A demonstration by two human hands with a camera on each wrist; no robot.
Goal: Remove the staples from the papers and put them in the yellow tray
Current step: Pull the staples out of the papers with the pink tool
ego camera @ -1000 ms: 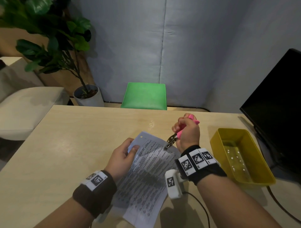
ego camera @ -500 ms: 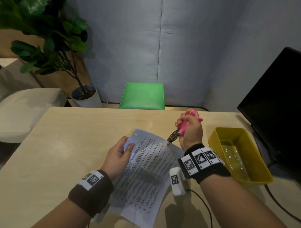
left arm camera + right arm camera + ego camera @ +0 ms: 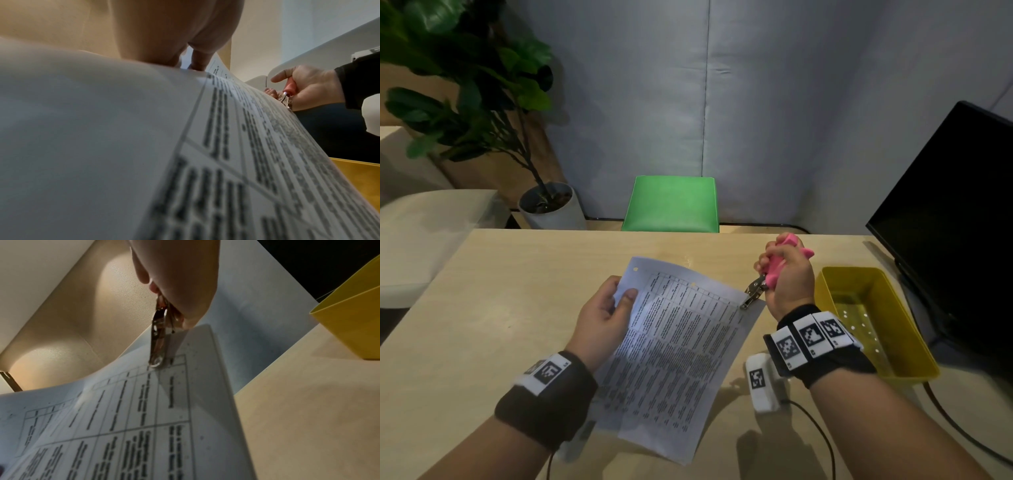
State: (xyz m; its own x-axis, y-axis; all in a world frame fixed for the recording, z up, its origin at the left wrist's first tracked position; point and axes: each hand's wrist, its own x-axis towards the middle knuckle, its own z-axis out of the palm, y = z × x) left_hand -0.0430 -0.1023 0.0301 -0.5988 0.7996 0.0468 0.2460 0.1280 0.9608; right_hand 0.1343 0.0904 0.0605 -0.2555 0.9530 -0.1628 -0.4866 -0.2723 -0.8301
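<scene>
A stack of printed papers (image 3: 674, 346) lies slanted on the wooden table (image 3: 482, 308), its far edge lifted. My left hand (image 3: 607, 308) pinches the papers' upper left edge, thumb on top. My right hand (image 3: 787, 274) grips a pink staple remover (image 3: 777, 263); its metal tip (image 3: 751, 296) meets the papers' upper right corner. In the right wrist view the metal tip (image 3: 157, 360) touches the corner of the papers (image 3: 144, 426). The yellow tray (image 3: 873, 318) stands just right of my right hand, with small bright specks on its floor. The left wrist view shows the papers (image 3: 226, 162) close up.
A black monitor (image 3: 955, 222) stands at the table's right edge, behind the tray, with cables on the table below it. A green chair (image 3: 673, 204) sits beyond the far edge, a potted plant (image 3: 482, 102) to its left. A white wrist camera unit (image 3: 762, 382) hangs under my right wrist.
The papers and both hands have shifted right and away from me. The remover's tip has stayed at the papers' upper right corner while the far edge lifted.
</scene>
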